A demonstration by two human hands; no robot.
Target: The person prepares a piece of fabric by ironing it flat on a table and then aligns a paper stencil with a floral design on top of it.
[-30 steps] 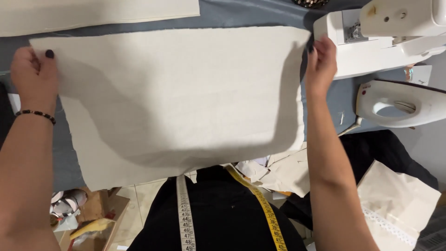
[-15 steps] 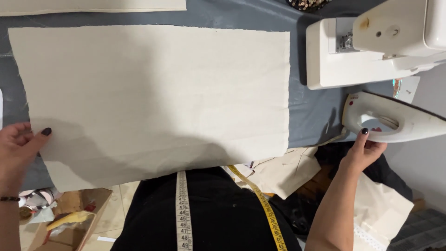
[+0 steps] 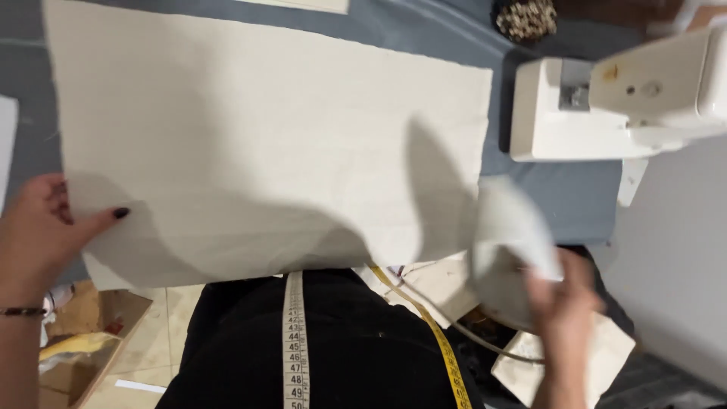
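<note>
The cloth sheet (image 3: 265,144) lies on the table (image 3: 545,197); the sewing machine (image 3: 606,106) sits at its three o'clock, the iron (image 3: 507,227) at four.

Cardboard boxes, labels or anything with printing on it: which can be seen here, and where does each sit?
Open cardboard box: lower left, on the floor, brown, with yellow and red items inside.
Measuring tape: draped over the person's dark clothing, bottom centre, one strand white, one yellow, marked with dark numerals.
White label or tag: below the white sewing machine, small, rectangular.
No screens or signs.

Both hands low, w/ arms apart.
L hand (image 3: 38,231) open, palm up-ish, thumb out to the right, dark nails. R hand (image 3: 564,295) motion-blurred, fingers curled, grip unclear; forearm runs down out of frame.
</note>
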